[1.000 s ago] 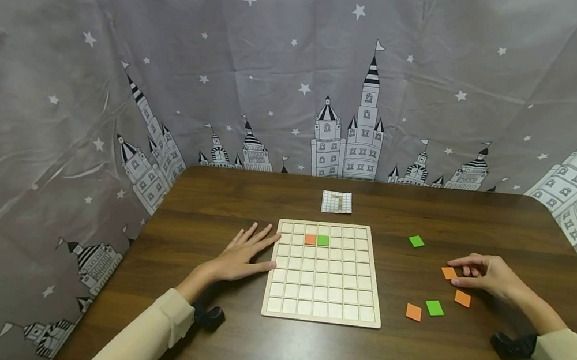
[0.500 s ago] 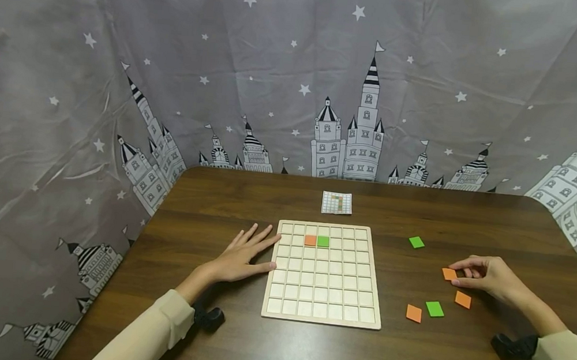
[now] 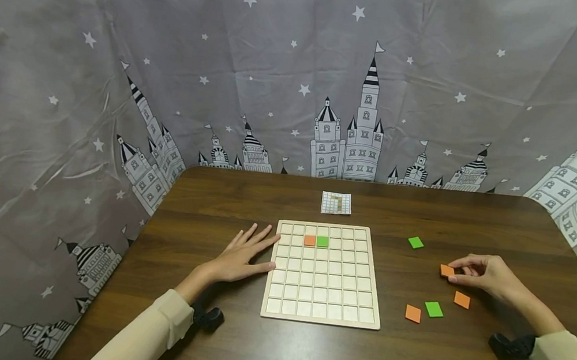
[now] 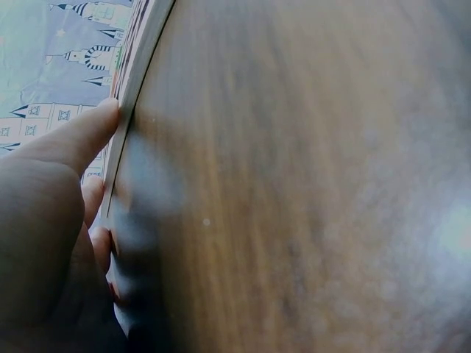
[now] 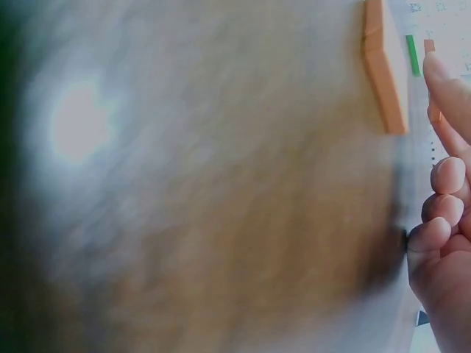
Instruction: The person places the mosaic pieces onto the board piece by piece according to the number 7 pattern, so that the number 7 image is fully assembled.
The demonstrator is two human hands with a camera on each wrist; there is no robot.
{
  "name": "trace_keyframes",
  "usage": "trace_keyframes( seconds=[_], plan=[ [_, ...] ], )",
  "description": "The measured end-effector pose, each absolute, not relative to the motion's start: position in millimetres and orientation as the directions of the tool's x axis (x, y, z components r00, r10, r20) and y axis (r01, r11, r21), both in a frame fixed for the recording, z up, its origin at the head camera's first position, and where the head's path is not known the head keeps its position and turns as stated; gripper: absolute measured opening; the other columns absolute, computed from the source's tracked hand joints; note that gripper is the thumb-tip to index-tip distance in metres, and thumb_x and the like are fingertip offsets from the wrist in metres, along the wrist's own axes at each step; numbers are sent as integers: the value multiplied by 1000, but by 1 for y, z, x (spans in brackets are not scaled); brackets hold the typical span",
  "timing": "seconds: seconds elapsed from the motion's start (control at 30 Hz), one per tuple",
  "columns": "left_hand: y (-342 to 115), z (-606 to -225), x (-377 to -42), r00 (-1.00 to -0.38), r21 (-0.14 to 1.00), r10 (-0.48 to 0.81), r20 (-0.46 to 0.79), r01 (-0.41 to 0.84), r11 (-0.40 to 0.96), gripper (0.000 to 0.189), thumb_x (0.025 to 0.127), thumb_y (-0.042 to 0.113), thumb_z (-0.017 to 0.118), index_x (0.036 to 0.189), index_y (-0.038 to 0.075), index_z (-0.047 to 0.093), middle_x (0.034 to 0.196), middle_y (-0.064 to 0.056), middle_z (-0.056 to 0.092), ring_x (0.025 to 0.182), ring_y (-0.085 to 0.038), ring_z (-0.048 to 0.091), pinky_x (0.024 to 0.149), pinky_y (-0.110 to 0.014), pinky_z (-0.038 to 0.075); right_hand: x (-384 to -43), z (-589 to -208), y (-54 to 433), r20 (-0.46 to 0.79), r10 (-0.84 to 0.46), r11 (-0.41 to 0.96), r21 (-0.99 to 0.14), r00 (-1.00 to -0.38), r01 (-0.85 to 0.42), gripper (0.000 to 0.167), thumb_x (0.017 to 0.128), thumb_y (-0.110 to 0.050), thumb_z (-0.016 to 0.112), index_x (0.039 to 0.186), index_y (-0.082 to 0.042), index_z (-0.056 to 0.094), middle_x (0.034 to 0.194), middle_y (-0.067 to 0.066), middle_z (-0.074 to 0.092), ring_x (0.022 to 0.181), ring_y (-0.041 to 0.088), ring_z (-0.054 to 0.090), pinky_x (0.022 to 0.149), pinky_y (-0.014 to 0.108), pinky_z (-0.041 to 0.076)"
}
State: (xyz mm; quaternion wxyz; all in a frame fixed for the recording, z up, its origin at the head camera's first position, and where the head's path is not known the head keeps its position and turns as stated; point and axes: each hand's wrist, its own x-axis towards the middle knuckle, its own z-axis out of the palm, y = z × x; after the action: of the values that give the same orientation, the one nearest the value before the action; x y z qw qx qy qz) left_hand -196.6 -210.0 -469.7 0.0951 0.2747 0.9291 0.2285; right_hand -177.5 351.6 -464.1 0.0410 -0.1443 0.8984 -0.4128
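A pale wooden grid board [image 3: 320, 317] lies mid-table, with an orange tile [image 3: 310, 240] and a green tile [image 3: 322, 241] side by side in its second row. My left hand [image 3: 253, 248] lies flat on the table, its straight fingers against the board's left edge [image 4: 136, 66]. My right hand [image 3: 459, 270], to the right of the board, pinches a loose orange tile [image 3: 447, 270] between index finger and thumb. In the right wrist view an orange tile [image 5: 383, 70] stands beside my curled fingers [image 5: 445, 176].
Loose on the dark wooden table [image 3: 462, 220] lie a green tile [image 3: 416, 242], an orange tile [image 3: 462, 300], another green [image 3: 433, 309] and another orange [image 3: 413, 314]. A small pattern card [image 3: 336, 203] sits behind the board. A grey castle-print curtain [image 3: 297, 88] hangs behind.
My right hand's fingers have closed on the orange tile, which has shifted slightly up and left. The left hand has not moved.
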Motion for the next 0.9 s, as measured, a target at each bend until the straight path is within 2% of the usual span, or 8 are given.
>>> trace_keyframes(
  seconds=[0.17,0.33,0.57,0.9],
  plan=[
    [-210,-471,-197,-829,484,558,-35,475,735,72,98,49,56,159,22,28,165,-10,16,150,-40,1,115,-63,-2,-179,-456,346,50,-274,615,-759,-960,-215,24,85,-10,80,103,5,72,70,-5,49,62,6,45,50,24,34],
    [-210,-471,-197,-829,483,557,-50,468,740,73,98,51,56,160,24,27,166,-8,14,151,-38,-1,116,-61,-3,-183,-446,335,78,-253,617,-755,-964,-223,25,85,-13,81,103,2,73,71,-3,48,63,8,45,51,25,36],
    [-211,-472,-198,-831,483,554,-55,464,743,73,98,53,55,160,25,26,166,-6,13,151,-36,-2,116,-60,-4,-190,-434,318,57,-238,608,-770,-970,-195,30,86,-20,81,105,1,73,74,-2,48,65,8,44,52,25,36],
    [-211,-470,-198,-830,485,554,-60,462,743,73,98,51,55,160,25,26,166,-7,13,151,-37,-1,116,-60,-4,-204,-427,289,137,-295,570,-769,-945,-290,24,83,-15,83,101,-1,75,74,-1,49,65,8,44,53,25,35]
  ],
)
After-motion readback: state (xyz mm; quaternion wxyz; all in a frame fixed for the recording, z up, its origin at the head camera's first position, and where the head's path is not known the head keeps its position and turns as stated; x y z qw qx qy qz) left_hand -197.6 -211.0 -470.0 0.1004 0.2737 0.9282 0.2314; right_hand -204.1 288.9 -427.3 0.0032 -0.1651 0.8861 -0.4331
